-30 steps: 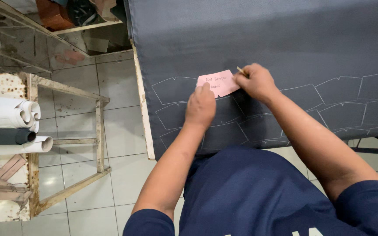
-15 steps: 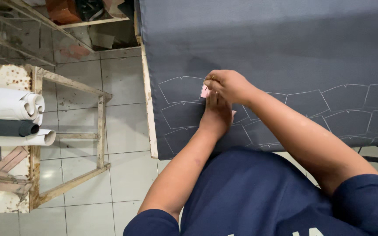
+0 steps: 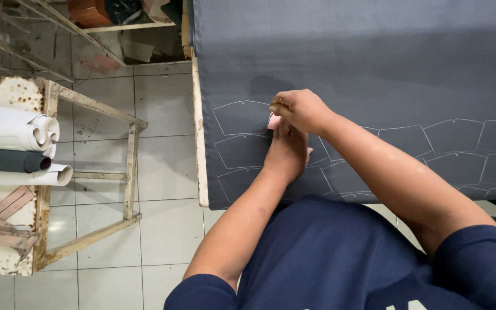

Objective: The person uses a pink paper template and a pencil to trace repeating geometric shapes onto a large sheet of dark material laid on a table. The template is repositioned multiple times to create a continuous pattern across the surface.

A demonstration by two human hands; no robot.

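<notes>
left hand (image 3: 287, 150): flat on the fabric, palm down, fingers stretched forward and together; fingertips sit under the right hand, touching the card. Holds nothing in a grip, just presses down.
right hand (image 3: 299, 109): curled over the card just ahead of the left hand's fingertips, knuckles up, fingers bent in tight. Cannot tell what the fingers pinch; a thin pale tip shows at the thumb side, too small to name.
card (image 3: 273, 121): small pink piece, mostly hidden; only one corner shows at the left edge of the right hand, lying on the fabric between both hands.
fabric (image 3: 374, 63): dark grey sheet spread over the table under both hands, running far ahead and right of them.
outlines (image 3: 242, 117): pale chalk shapes drawn on the fabric, stacked just left of the hands and in a row well to the right of them.
table edge (image 3: 199, 143): pale wooden strip, left of the hands.
rolls (image 3: 15, 146): white and dark rolls on a wooden rack, far left of the left hand.
floor (image 3: 162, 166): grey tiles between rack and table.
</notes>
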